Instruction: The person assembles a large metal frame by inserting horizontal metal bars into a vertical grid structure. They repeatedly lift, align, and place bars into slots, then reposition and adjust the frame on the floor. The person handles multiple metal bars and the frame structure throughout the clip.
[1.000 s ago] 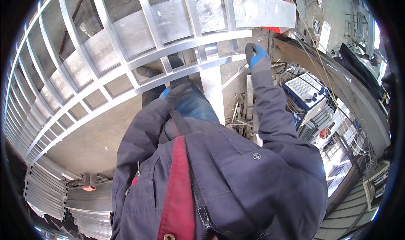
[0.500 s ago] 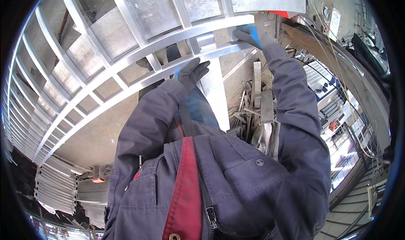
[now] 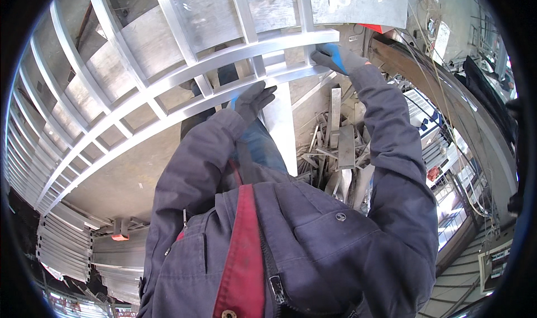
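A long silver metal railing (image 3: 168, 76), with two parallel rails and many crossbars, stretches from the far left to its end in front of me. Both my hands wear grey-and-blue gloves. My right hand (image 3: 338, 57) is closed round the last short crossbar, between the two rails at the right end. Against the near rail rests my left hand (image 3: 253, 101), its fingers stretched out toward the right; its palm side is partly hidden.
Beneath the railing lies a wide metal sheet (image 3: 363, 5). Scrap metal offcuts (image 3: 335, 133) are piled at the right of my legs. A brown beam (image 3: 408, 58) and hanging cables stand farther right. Stacked metal profiles (image 3: 64, 245) lie at the lower left.
The view has shifted slightly, and the railing's right end sits a little lower in it. Both hands keep about the same places on the railing.
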### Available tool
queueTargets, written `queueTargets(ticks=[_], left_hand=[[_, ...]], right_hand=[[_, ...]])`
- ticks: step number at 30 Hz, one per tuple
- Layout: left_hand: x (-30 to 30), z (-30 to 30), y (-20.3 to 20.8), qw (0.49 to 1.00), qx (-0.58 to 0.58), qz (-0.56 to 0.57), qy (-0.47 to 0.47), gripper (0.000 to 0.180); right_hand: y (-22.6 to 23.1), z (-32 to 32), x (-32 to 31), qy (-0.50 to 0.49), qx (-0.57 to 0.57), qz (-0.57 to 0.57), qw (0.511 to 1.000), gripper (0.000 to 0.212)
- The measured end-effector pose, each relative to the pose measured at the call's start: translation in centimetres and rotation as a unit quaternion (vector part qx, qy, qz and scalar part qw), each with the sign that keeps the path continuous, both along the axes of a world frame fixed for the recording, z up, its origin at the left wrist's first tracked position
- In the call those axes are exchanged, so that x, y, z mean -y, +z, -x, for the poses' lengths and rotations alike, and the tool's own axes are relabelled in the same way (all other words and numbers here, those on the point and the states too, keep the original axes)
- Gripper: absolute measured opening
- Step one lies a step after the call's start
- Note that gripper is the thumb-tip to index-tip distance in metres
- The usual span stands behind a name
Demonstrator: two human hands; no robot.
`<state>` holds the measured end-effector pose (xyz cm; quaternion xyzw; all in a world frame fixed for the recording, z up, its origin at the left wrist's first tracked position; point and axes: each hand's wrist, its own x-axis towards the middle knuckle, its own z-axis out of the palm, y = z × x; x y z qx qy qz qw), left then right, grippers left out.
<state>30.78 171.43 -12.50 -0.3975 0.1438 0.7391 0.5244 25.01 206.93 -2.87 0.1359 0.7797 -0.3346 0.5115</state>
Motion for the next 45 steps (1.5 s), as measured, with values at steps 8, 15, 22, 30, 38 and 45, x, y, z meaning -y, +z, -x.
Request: queueTargets(ticks=[8,15,22,30,38,45], left_hand=[[-0.4,0.5,0.6,0.997,-0.013,0.051,-0.055,0.038],[-0.3,0.4,1.1,0.998,-0.038,0.044,-0.03,0.038],[0.0,0.4,0.7,1.0,-0.022,0.01,-0.011,0.033],[-0.3,0.6,1.2,0.998,-0.037,0.02,-0.045,0.04],[-3.6,5.3,11.3,0.772,-0.281,0.139,-0.552,0.041],[-15.8,10.2,11.8,0.411,-0.587,0.307,-0.626,0.063]], right_hand=[[-1.1,0.4,0.5,-0.037,0.007,0.002,0.999,0.056],[-0.1,0.2,1.4,-0.071,-0.008,0.017,0.997,0.053],[-0.3,-0.2,1.5,-0.061,-0.039,0.018,0.997,0.06],[-1.0,-1.1,1.7,-0.211,-0.01,-0.001,0.977,0.061],[-0.7,-2.6,-0.1,-0.238,-0.102,-0.014,0.966,0.054],[-0.7,-4.1,-1.7,-0.392,-0.08,0.077,0.913,0.074]])
